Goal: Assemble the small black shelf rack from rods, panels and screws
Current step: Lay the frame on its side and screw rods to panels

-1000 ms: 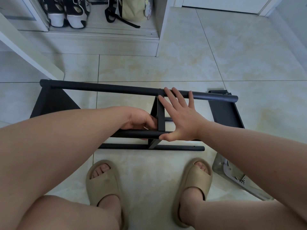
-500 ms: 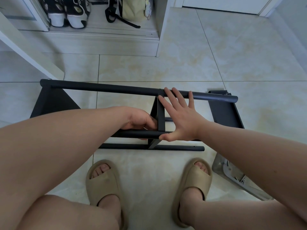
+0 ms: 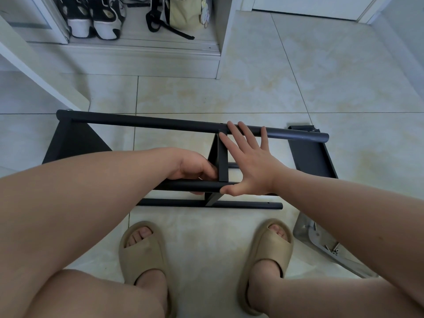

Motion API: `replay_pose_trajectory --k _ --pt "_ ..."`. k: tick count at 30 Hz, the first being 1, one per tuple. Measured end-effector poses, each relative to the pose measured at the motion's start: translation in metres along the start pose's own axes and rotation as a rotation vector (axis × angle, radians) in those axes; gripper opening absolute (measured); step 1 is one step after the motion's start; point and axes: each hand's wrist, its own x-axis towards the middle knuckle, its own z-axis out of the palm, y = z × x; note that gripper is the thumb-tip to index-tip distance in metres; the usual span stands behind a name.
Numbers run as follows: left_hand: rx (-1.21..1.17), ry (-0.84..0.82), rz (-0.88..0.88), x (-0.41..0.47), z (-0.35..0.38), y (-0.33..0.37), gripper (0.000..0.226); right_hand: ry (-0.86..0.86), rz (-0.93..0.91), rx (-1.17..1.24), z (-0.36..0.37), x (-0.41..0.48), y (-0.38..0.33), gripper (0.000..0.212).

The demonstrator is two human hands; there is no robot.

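Rack frame (image 3: pixel 68 145), matte black, lying on the tiled floor (image 3: pixel 252 88) just ahead of two sandals (image 3: pixel 144 255).
Count it up: three flat panels, left, middle panel (image 3: pixel 222 161) and right, plus four round rods, one barely peeking out behind the middle panel. Left hand (image 3: pixel 195 167) curls its fingers round the near rod (image 3: pixel 183 186); right hand (image 3: pixel 252 161) lies flat, fingers straight and spread, tips touching the far rod (image 3: pixel 149 122).

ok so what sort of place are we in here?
Probably a home entryway. Glossy tiled floor, a low white cabinet holding sneakers and a bag, and the person wears slide slippers. The black rack stands on the floor, left hand gripping its near rod.
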Motion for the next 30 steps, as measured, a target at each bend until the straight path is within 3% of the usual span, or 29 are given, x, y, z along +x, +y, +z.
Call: replay_pose_trajectory --k 8,14,21,25,27,30 --pt "-0.041 -0.006 -0.02 -0.001 0.0 0.002 0.024 0.001 -0.002 0.003 0.0 0.0 0.0 0.128" --pt "0.056 0.043 0.026 -0.001 0.002 0.003 0.014 -0.002 -0.004 0.006 0.001 0.0 0.001 0.129" --pt "0.038 0.079 0.089 -0.006 0.004 0.005 0.029 -0.019 -0.004 -0.004 0.001 0.001 0.002 0.129" --pt "0.338 0.211 0.009 -0.027 0.002 0.01 0.014 -0.039 0.006 -0.041 -0.006 0.001 0.002 0.129" --pt "0.531 0.248 -0.083 -0.042 0.0 0.01 0.034 -0.047 0.011 -0.058 -0.011 -0.004 0.0 0.128" --pt "0.584 0.176 -0.181 -0.065 0.0 0.01 0.047 -0.026 0.01 0.008 -0.016 -0.017 -0.007 0.118"
